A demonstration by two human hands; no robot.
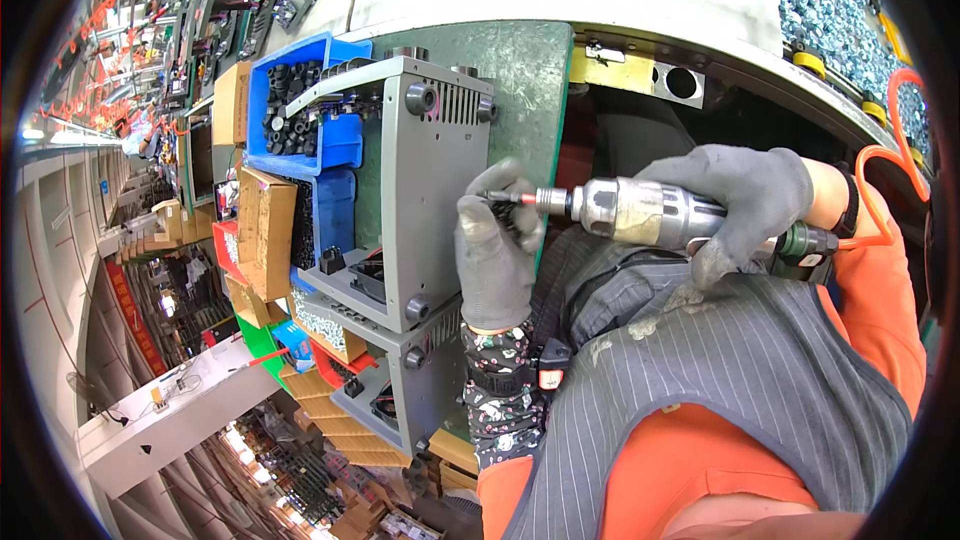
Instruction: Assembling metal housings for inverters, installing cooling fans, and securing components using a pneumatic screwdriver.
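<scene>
My right hand (755, 190), in a grey glove, wraps round the silver and black body of an air screwdriver (640, 212). The tool lies nearly level, its bit pointing left, and an orange coiled hose (878, 155) trails from its rear. At the bit's tip is my left hand (492, 265), gloved too, its fingers curled in. Small dark pieces show between those fingers, too small to name. Just left of this hand stands a grey metal housing (435, 180) with vent slots and round black feet; the hand looks close to it, but contact cannot be told.
Blue bins (335, 140) with black knobs stand behind the housing, beside an open cardboard box (268, 230). A second grey housing (430, 370) sits nearer me. Beneath lies a green work mat (525, 70). Many small silver fasteners (830, 15) fill the far right.
</scene>
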